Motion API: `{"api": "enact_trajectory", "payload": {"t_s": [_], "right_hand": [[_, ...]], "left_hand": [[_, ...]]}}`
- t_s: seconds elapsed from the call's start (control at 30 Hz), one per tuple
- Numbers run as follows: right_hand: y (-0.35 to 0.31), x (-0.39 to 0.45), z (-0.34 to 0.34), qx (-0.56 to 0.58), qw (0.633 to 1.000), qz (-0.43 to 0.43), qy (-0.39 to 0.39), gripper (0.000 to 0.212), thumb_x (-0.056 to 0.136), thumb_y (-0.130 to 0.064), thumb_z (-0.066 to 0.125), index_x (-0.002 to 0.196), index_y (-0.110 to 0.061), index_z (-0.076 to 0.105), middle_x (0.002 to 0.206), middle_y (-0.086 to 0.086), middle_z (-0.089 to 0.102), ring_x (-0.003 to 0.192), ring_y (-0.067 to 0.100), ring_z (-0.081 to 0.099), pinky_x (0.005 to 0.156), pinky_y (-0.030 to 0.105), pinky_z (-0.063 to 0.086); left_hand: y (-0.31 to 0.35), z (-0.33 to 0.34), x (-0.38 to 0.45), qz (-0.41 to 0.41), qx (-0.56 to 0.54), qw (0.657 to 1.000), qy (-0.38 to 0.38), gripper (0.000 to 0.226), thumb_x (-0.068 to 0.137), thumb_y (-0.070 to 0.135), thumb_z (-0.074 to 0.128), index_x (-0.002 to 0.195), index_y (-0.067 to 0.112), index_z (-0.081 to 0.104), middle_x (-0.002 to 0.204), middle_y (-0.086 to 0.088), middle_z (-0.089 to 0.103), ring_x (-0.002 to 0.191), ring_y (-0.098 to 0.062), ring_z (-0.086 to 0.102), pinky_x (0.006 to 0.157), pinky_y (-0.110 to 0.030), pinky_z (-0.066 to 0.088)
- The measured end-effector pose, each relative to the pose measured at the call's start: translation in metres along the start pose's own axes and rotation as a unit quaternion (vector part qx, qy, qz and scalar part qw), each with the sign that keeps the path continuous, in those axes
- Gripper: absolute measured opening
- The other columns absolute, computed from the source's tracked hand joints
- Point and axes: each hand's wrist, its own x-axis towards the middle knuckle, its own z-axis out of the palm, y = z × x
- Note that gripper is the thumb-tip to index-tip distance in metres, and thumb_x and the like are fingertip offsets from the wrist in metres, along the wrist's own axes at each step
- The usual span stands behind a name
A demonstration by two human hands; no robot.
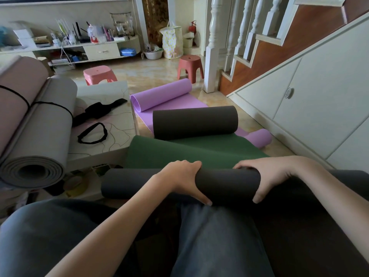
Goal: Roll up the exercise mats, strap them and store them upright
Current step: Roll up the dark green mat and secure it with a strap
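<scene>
Low in the frame, just below centre, both hands grip a dark grey mat roll [227,184] that lies across the person's lap. The left hand [183,180] wraps over the roll from the left, its fingers [191,163] curled across the top and the thumb pressed along the near side. The right hand [267,176] clasps the roll's right end in the same way, fingers curled over the top and thumb down the front. The roll runs on to the left past the left hand.

Beyond the hands a green mat [191,150] lies flat on the floor, its far end curled into a dark roll [194,121] at the centre of the frame. Under it lies a purple mat [159,96], rolled at the far end, with another purple curl showing at the right.

At the left edge a grey rolled mat [40,140] and a pink rolled mat [18,96] lie side by side, touching, each bound by a thin black cord. They rest on a pale tabletop [119,136], where a black strap [99,110] and a black elastic loop [92,132] lie apart from each other.

Farther back stand two red plastic stools [189,65], and a white staircase [249,37] rises at the upper right.
</scene>
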Motion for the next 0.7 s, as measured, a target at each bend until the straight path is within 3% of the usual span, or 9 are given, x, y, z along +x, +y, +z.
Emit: {"api": "enact_trajectory", "payload": {"t_s": [0.1, 0.2, 0.27, 0.33, 0.4, 0.5, 0.57, 0.63, 0.7], "right_hand": [[-0.010, -0.025, 0.003, -0.056, 0.991, 0.044, 0.114, 0.100, 0.056, -0.065, 0.079, 0.139, -0.057, 0.023, 0.142, -0.021, 0.034, 0.133, 0.010, 0.036, 0.108, 0.034, 0.033], [-0.026, -0.038, 0.025, -0.187, 0.953, 0.056, 0.231, 0.091, 0.073, -0.067, 0.063, 0.147, -0.049, 0.011, 0.152, -0.016, 0.024, 0.140, 0.011, 0.025, 0.111, 0.038, 0.022], [-0.036, -0.034, 0.049, -0.212, 0.941, 0.078, 0.250, 0.095, 0.080, -0.059, 0.058, 0.152, -0.035, -0.001, 0.156, -0.006, 0.018, 0.143, 0.018, 0.018, 0.115, 0.043, 0.014], [-0.040, -0.021, 0.072, -0.228, 0.933, 0.108, 0.258, 0.115, 0.075, -0.056, 0.066, 0.152, -0.020, -0.012, 0.158, 0.008, 0.011, 0.146, 0.030, 0.011, 0.116, 0.054, 0.005], [-0.037, -0.010, 0.082, -0.241, 0.918, 0.113, 0.295, 0.131, 0.055, -0.054, 0.084, 0.153, -0.013, 0.008, 0.149, 0.016, 0.035, 0.139, 0.038, 0.031, 0.112, 0.059, 0.011], [-0.025, 0.002, 0.080, -0.236, 0.894, 0.087, 0.370, 0.126, 0.023, -0.047, 0.094, 0.135, -0.011, 0.048, 0.116, 0.014, 0.062, 0.107, 0.036, 0.060, 0.100, 0.061, 0.031], [-0.027, 0.003, 0.074, -0.237, 0.905, 0.096, 0.339, 0.116, 0.040, -0.053, 0.089, 0.141, -0.016, 0.044, 0.127, 0.011, 0.056, 0.114, 0.033, 0.055, 0.103, 0.057, 0.035], [-0.025, 0.004, 0.070, -0.231, 0.916, 0.078, 0.320, 0.104, 0.068, -0.054, 0.074, 0.151, -0.022, 0.019, 0.145, 0.004, 0.036, 0.132, 0.027, 0.037, 0.112, 0.047, 0.024], [-0.023, 0.004, 0.064, -0.217, 0.927, 0.074, 0.296, 0.100, 0.073, -0.054, 0.069, 0.150, -0.024, 0.013, 0.147, 0.001, 0.032, 0.134, 0.024, 0.034, 0.110, 0.041, 0.024]], "left_hand": [[-0.005, 0.002, 0.002, -0.006, -0.021, 1.000, 0.004, 0.085, 0.045, 0.084, 0.069, 0.096, 0.023, 0.043, 0.094, 0.003, 0.059, 0.086, -0.025, 0.057, 0.076, -0.037, 0.049], [-0.008, -0.001, 0.007, -0.011, -0.042, 0.999, -0.012, 0.082, 0.044, 0.083, 0.071, 0.094, 0.023, 0.044, 0.093, 0.003, 0.059, 0.087, -0.024, 0.056, 0.077, -0.037, 0.049], [-0.008, -0.003, 0.010, -0.010, -0.056, 0.998, -0.024, 0.080, 0.045, 0.082, 0.072, 0.093, 0.024, 0.046, 0.093, 0.004, 0.058, 0.087, -0.023, 0.056, 0.075, -0.036, 0.048], [-0.008, -0.004, 0.011, -0.012, -0.064, 0.997, -0.034, 0.079, 0.046, 0.080, 0.073, 0.094, 0.024, 0.047, 0.093, 0.004, 0.058, 0.086, -0.022, 0.056, 0.074, -0.036, 0.047], [-0.008, -0.005, 0.011, -0.022, -0.083, 0.995, -0.047, 0.077, 0.049, 0.077, 0.075, 0.097, 0.023, 0.048, 0.093, 0.005, 0.057, 0.087, -0.021, 0.056, 0.073, -0.035, 0.046], [-0.009, -0.004, 0.014, -0.028, -0.099, 0.994, -0.041, 0.084, 0.050, 0.077, 0.075, 0.109, 0.025, 0.045, 0.103, 0.004, 0.057, 0.098, -0.021, 0.054, 0.079, -0.035, 0.044], [-0.012, 0.001, 0.012, -0.021, -0.045, 0.999, 0.015, 0.094, 0.049, 0.082, 0.070, 0.120, 0.028, 0.042, 0.116, 0.004, 0.053, 0.113, -0.021, 0.046, 0.092, -0.036, 0.038], [-0.013, 0.006, 0.006, -0.012, 0.007, 0.998, 0.059, 0.109, 0.047, 0.085, 0.067, 0.134, 0.030, 0.032, 0.129, 0.003, 0.044, 0.123, -0.022, 0.039, 0.103, -0.040, 0.032], [-0.015, 0.008, -0.001, -0.013, 0.048, 0.997, 0.053, 0.127, 0.044, 0.080, 0.073, 0.146, 0.030, 0.015, 0.136, 0.000, 0.038, 0.127, -0.027, 0.039, 0.105, -0.047, 0.033]]}}
